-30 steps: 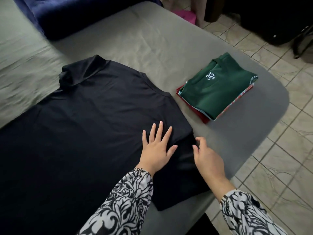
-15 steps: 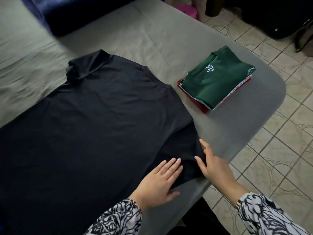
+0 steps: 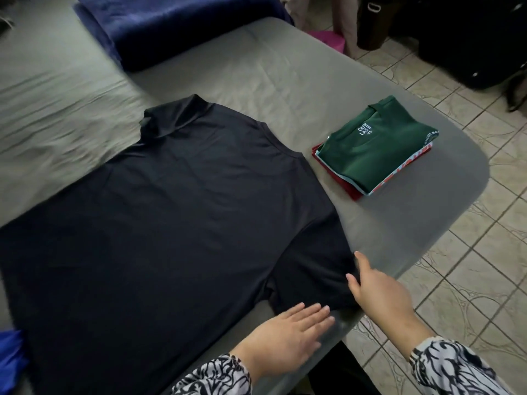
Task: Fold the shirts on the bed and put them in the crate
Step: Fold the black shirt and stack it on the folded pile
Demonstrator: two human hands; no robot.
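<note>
A black shirt lies spread flat on the grey bed, collar pointing away from me. Its right sleeve reaches the bed's near edge. My left hand lies flat with straight fingers on the sheet just below that sleeve's hem. My right hand touches the sleeve's outer end, thumb and fingers spread and straight. A folded stack with a green shirt on top and a red one beneath sits at the bed's right corner. No crate is in view.
A dark blue folded blanket lies at the far end of the bed. A tiled floor runs along the right, with dark luggage and a pink item beyond. Blue fabric shows at the left edge.
Both hands have slid off the shirt's body toward me and the bed's near edge. The left hand now rests below the sleeve hem; the right stays at the sleeve's end.
</note>
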